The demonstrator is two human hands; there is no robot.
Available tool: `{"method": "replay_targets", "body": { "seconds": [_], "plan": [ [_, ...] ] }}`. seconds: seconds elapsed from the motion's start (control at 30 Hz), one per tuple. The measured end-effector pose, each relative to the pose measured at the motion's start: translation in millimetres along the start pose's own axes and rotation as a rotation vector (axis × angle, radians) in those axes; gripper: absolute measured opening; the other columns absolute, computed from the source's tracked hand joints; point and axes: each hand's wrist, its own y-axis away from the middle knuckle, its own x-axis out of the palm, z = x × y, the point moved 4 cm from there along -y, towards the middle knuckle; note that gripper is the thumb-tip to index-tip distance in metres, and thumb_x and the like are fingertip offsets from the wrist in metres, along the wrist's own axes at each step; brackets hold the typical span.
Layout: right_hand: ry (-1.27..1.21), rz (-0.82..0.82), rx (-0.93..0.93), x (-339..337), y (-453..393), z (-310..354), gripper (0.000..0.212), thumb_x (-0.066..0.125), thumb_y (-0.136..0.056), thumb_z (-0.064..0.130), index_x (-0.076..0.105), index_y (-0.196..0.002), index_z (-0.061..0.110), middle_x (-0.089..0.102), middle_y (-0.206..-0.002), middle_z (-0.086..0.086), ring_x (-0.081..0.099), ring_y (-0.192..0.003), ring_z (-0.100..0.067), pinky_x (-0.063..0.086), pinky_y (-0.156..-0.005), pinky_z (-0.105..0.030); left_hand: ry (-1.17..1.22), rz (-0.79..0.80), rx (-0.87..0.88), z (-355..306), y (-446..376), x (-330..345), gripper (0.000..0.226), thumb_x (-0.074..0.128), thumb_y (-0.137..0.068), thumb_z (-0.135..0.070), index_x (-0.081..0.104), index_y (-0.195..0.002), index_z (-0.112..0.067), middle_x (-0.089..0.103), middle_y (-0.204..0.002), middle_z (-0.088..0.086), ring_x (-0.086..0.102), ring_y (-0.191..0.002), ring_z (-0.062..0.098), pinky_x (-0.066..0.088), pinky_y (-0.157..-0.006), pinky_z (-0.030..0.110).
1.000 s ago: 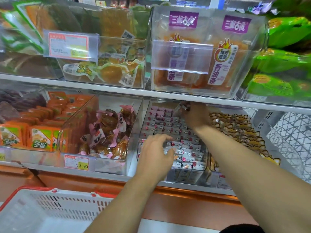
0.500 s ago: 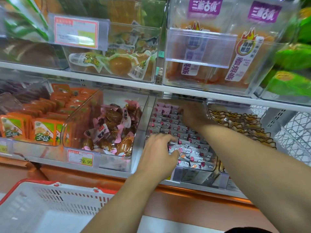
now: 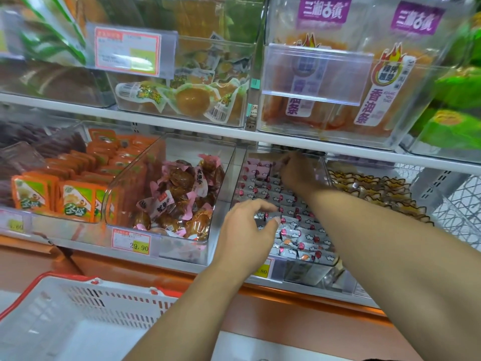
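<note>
A clear bin (image 3: 240, 162) on the lower shelf holds rows of small silver and pink packets (image 3: 294, 234). My left hand (image 3: 247, 230) is at the front of this bin, with bent fingertips touching the tops of the packets. My right hand (image 3: 296, 174) reaches to the back of the same bin, under the upper shelf (image 3: 182, 126). Its fingers are curled down among the rear packets, and what they hold is hidden.
A white basket with a red rim (image 3: 78, 316) stands at the lower left. Left of the packet bin are a bin of brown pink-wrapped snacks (image 3: 182, 194) and orange packs (image 3: 75, 201). To the right lie golden wrapped snacks (image 3: 377, 191). More bins stand on the upper shelf.
The view has drawn closer to the shelf. Both hands stay in the packet bin; the right hand has edged slightly further back.
</note>
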Motion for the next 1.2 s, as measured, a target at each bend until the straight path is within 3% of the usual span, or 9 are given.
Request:
{"method": "replay_targets", "body": {
  "seconds": [0.2,0.3,0.43,0.5,0.6,0.67,0.83,1.03,1.2],
  "plan": [
    [-0.194,-0.266,0.047,-28,18,12,0.019,0.045,-0.102,0.005,0.062,-0.096,0.009,0.061,-0.094,-0.008,0.058,-0.093,-0.025,0.042,-0.078,-0.030,-0.035,-0.052,0.060,-9,13,2,0.017,0.071,-0.091,-0.027,0.070,-0.107,-0.032,0.056,-0.103,-0.027,0.050,-0.109,-0.002,0.032,-0.086,0.005],
    [-0.209,-0.334,0.054,-39,30,16,0.019,0.049,-0.101,0.005,0.065,-0.106,-0.002,0.068,-0.112,-0.021,0.062,-0.107,-0.033,0.050,-0.092,-0.039,0.005,-0.039,0.064,-9,24,6,0.024,0.070,-0.091,-0.024,0.067,-0.114,-0.031,0.061,-0.113,-0.021,0.052,-0.112,-0.002,0.037,-0.094,0.013],
    [-0.543,-0.408,0.262,-57,57,19,0.017,0.054,-0.100,0.012,0.059,-0.116,0.010,0.059,-0.102,-0.004,0.054,-0.090,-0.014,0.043,-0.076,-0.023,0.227,-0.099,-0.038,-11,36,-4,0.027,0.070,-0.093,-0.015,0.066,-0.117,-0.024,0.067,-0.115,-0.013,0.060,-0.109,-0.003,0.045,-0.099,0.013],
    [-0.999,-0.348,0.363,-57,78,20,0.013,0.046,-0.103,0.007,0.053,-0.109,0.016,0.054,-0.093,-0.002,0.053,-0.080,-0.012,0.045,-0.069,-0.020,0.353,-0.194,-0.097,-10,37,-12,0.023,0.070,-0.093,-0.014,0.065,-0.114,-0.023,0.069,-0.109,-0.008,0.065,-0.099,0.004,0.050,-0.089,0.013],
    [-1.207,-0.230,0.569,-53,119,23,0.023,0.047,-0.099,-0.001,0.060,-0.117,0.004,0.066,-0.106,-0.013,0.065,-0.088,-0.023,0.058,-0.078,-0.032,0.610,-0.266,-0.271,-3,35,-19,0.028,0.068,-0.095,-0.022,0.060,-0.122,-0.023,0.071,-0.111,0.003,0.070,-0.095,0.016,0.057,-0.086,0.029],
    [-1.347,-0.089,0.578,-49,143,34,0.027,0.048,-0.100,-0.005,0.056,-0.125,-0.005,0.067,-0.112,-0.019,0.068,-0.087,-0.023,0.061,-0.067,-0.029,0.823,-0.287,-0.357,1,32,-23,0.033,0.066,-0.097,-0.022,0.058,-0.128,-0.015,0.073,-0.112,0.009,0.073,-0.095,0.018,0.060,-0.082,0.029],
    [-1.335,0.133,0.545,-44,181,43,0.015,0.049,-0.105,0.005,0.063,-0.107,0.003,0.072,-0.108,-0.018,0.071,-0.092,-0.023,0.060,-0.075,-0.028,0.967,-0.301,-0.328,3,38,-32,0.010,0.065,-0.097,-0.017,0.074,-0.101,-0.012,0.079,-0.091,0.003,0.076,-0.089,0.014,0.058,-0.072,0.020],
    [-1.459,0.197,0.552,-50,183,34,0.017,0.055,-0.103,0.010,0.064,-0.114,0.001,0.078,-0.094,-0.014,0.076,-0.082,-0.021,0.062,-0.071,-0.030,1.105,-0.282,-0.412,11,31,-32,0.024,0.073,-0.088,-0.023,0.075,-0.099,-0.002,0.078,-0.097,0.012,0.076,-0.093,0.017,0.059,-0.073,0.021],
    [-1.487,0.212,0.581,-40,173,23,0.014,0.056,-0.102,0.009,0.063,-0.110,0.000,0.078,-0.095,-0.016,0.077,-0.085,-0.023,0.063,-0.068,-0.029,1.007,-0.294,-0.357,24,18,-38,0.020,0.076,-0.078,-0.035,0.082,-0.079,-0.016,0.079,-0.091,0.008,0.075,-0.083,0.015,0.058,-0.070,0.020]
  ]
}}
